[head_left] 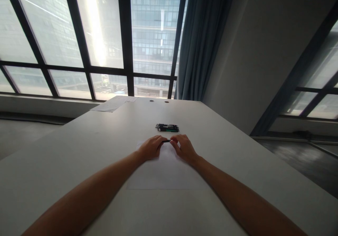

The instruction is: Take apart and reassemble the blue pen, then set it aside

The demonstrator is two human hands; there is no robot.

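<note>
I hold a dark pen (166,141) pinched between my left hand (151,147) and right hand (185,148); uneven pull risks it slipping onto the sheet of paper (163,174).

Daylight floods through the large black-framed windows (100,42), glaring on one pane, leaving the room dim; the pale grey tabletop (79,151) is softly lit, and straight edges bend outward.

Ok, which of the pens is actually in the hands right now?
The dark pen held between the left hand and right hand over the paper sheet; the other pens lie bundled beyond, untouched.
</note>
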